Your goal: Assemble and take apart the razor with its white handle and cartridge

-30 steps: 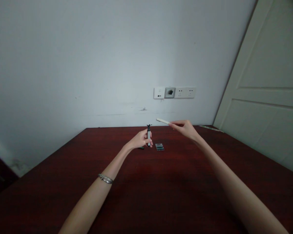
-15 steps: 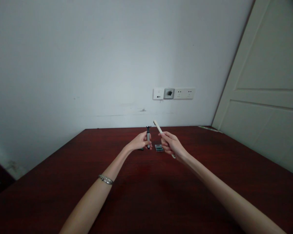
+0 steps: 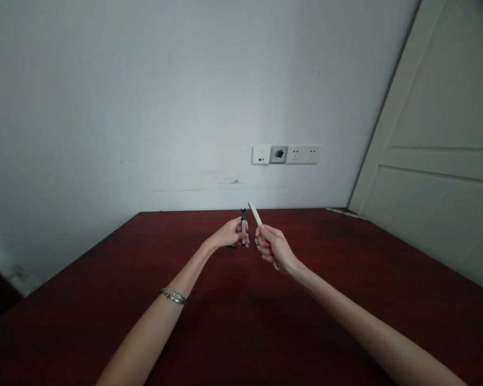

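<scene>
My left hand [image 3: 230, 235] is closed round a slim razor handle [image 3: 243, 228], held upright over the dark red table [image 3: 241, 321], its black forked head at the top. My right hand [image 3: 272, 249] is closed round a thin white stick [image 3: 255, 214] that slants up and to the left, its tip close beside the razor's head. The two hands are almost touching. A small dark piece [image 3: 234, 246] lies on the table just below my left hand. A bracelet [image 3: 174, 295] circles my left wrist.
A white wall with a row of sockets [image 3: 285, 155] rises behind the table's far edge. A pale door [image 3: 438, 161] stands at the right, and a thin light strip [image 3: 344, 213] lies at the table's far right corner.
My right hand has swung the white stick from out at the right in towards the razor and taken a fuller grip on it. It now covers the small teal pack on the table.
</scene>
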Available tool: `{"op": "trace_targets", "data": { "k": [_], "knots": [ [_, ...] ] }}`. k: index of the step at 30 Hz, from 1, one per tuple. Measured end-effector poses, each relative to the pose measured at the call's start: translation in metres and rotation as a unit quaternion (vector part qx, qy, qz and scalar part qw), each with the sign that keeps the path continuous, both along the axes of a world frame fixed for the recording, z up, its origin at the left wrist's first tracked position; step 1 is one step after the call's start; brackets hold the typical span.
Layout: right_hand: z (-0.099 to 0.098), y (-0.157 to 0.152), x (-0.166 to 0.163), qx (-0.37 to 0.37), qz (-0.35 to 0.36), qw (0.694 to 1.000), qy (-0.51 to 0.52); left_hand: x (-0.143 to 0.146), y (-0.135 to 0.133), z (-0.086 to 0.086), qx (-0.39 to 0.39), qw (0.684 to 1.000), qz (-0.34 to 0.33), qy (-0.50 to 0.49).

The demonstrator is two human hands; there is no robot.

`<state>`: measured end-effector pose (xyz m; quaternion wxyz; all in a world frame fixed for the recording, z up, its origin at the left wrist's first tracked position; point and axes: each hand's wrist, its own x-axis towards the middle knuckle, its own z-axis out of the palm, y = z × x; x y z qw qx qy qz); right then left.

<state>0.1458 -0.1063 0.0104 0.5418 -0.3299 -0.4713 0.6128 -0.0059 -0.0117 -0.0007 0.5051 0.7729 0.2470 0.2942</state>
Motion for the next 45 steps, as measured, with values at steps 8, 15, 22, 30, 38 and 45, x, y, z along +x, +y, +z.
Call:
{"op": "trace_targets", "data": {
  "k": [8, 15, 22, 30, 38, 45],
  "knots": [
    [-0.008, -0.002, -0.012, -0.02, 0.02, 0.999, 0.015, -0.001, -0.005, 0.01, 0.023, 0.999, 0.027, -0.008],
    [-0.001, 0.005, -0.011, -0.001, -0.012, 0.999, 0.03, -0.002, -0.006, 0.013, 0.026, 0.999, 0.018, -0.005],
    [0.0, -0.001, -0.011, 0.004, 0.015, 0.999, 0.051, -0.004, -0.003, 0.012, 0.014, 1.0, 0.022, -0.002],
    [-0.002, -0.002, -0.012, -0.016, 0.004, 0.999, 0.041, -0.002, 0.0, 0.01, 0.03, 0.999, 0.006, -0.009],
    [-0.001, 0.001, -0.009, -0.01, 0.006, 0.999, 0.038, -0.003, -0.002, 0.008, 0.029, 1.0, 0.002, 0.0],
    [0.004, 0.001, -0.01, 0.016, 0.004, 0.999, 0.048, -0.002, -0.002, 0.009, 0.0, 1.0, -0.002, 0.013]
  ]
}}
